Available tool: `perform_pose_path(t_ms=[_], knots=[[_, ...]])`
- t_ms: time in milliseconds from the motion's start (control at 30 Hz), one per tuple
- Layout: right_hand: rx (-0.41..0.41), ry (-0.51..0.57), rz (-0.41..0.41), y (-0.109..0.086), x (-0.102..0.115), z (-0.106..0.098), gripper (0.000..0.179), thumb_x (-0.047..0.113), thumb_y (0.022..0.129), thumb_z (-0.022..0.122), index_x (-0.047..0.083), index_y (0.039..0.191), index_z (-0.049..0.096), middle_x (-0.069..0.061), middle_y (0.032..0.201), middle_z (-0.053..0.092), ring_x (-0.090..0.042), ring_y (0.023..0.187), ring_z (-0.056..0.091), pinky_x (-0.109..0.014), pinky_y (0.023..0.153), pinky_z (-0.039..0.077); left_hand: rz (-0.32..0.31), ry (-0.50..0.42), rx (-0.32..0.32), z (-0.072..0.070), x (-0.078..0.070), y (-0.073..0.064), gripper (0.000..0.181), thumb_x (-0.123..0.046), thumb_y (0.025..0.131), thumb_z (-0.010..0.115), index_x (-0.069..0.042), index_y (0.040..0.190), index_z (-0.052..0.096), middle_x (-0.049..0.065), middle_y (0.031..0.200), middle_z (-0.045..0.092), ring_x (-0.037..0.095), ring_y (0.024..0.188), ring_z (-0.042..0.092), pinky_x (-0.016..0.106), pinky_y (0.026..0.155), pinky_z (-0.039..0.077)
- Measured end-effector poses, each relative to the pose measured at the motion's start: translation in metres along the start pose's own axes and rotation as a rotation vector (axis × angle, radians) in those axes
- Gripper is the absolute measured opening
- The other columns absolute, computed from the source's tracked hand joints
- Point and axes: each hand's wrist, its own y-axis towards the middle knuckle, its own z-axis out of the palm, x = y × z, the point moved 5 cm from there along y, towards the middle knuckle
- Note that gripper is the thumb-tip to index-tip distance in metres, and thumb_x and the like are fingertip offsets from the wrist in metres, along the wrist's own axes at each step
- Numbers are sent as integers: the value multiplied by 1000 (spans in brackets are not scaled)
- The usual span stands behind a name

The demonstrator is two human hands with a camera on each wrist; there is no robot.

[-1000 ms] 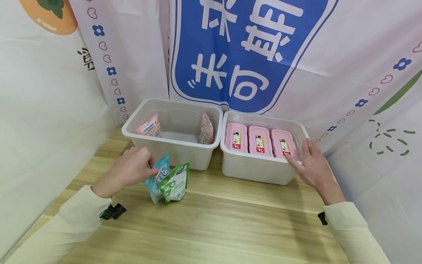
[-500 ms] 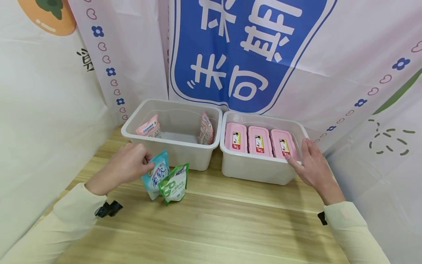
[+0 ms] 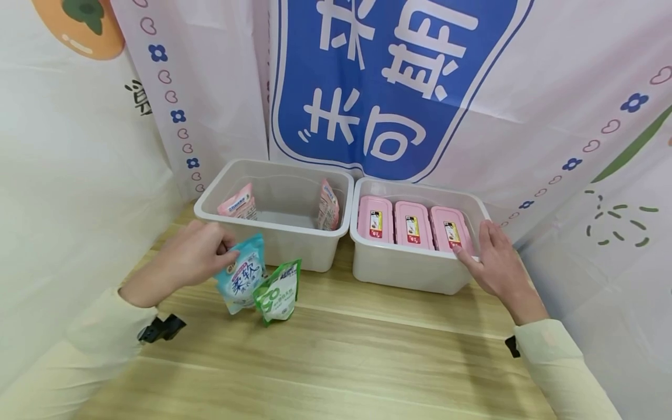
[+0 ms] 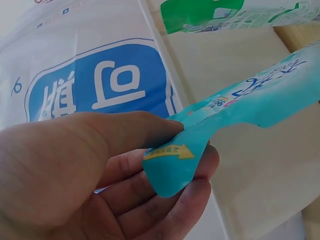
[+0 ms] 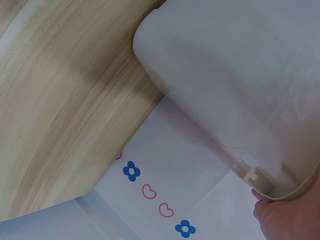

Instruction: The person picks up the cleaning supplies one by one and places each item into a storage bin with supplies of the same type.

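My left hand (image 3: 196, 254) pinches the top corner of a light blue laundry detergent pouch (image 3: 244, 274) between thumb and fingers. In the left wrist view, the thumb lies across the blue pouch (image 4: 220, 110) beside a yellow arrow. A green-and-white pouch (image 3: 278, 294) stands on the wooden table beside it, in front of the left bin. My right hand (image 3: 496, 262) holds the front right corner of the right storage bin (image 3: 409, 268), thumb over the front rim. The right wrist view shows the hand (image 5: 292, 217) at the bin's rim.
The left bin (image 3: 278, 239) holds a pink pouch (image 3: 238, 203) at its left end and another pink pouch (image 3: 328, 205) at its right end. Three pink lidded boxes (image 3: 413, 224) stand in the right bin. Printed cloth (image 3: 220, 76) hangs behind and beside the table (image 3: 336, 361).
My left hand has moved left and slightly up with the blue pouch, drawing it away from the green-and-white pouch and turning its front into view. The right hand has stayed on the bin.
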Motion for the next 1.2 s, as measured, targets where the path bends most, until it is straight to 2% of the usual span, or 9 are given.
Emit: perform_pose_path(t_ms=[233,333,433,567,967,1200], knots=[[5,-1,5,0,0,1,100,61,107,43,-8,166,0,-36,172,8,-57,159,12,-75,126,16,13,23,-23,-12,-3,1,40,-12,95,73,-18,61,53,-7,54,46,10,51,44,22,47,30],[6,0,9,0,1,1,100,60,107,43,-8,166,0,-36,172,8,-57,158,12,-76,125,16,15,18,-29,-18,-5,1,38,-11,96,72,-16,62,56,-6,54,48,10,51,45,22,47,31],[8,2,9,0,2,1,99,59,107,43,-7,166,0,-36,172,9,-58,158,12,-77,124,16,5,16,-27,-23,-7,2,30,-11,97,72,-12,68,66,-4,57,53,11,53,48,21,48,33],[3,2,-3,0,3,1,99,59,107,44,-8,166,1,-37,171,10,-58,157,14,-76,125,17,-11,26,-24,-31,-10,3,23,-13,97,73,-8,75,71,-2,62,60,13,55,50,23,48,37],[-19,-6,-10,-1,0,0,99,59,107,44,-10,165,3,-38,170,13,-59,156,17,-74,126,17,2,82,-33,-63,-30,17,21,-14,99,72,-4,81,72,7,74,71,18,63,61,29,53,50],[-24,2,-16,0,0,1,99,59,107,44,-9,165,3,-38,170,13,-58,156,16,-73,126,16,-23,94,-39,-80,-39,22,19,-16,102,70,-3,88,75,6,74,68,19,63,59,30,53,45]])
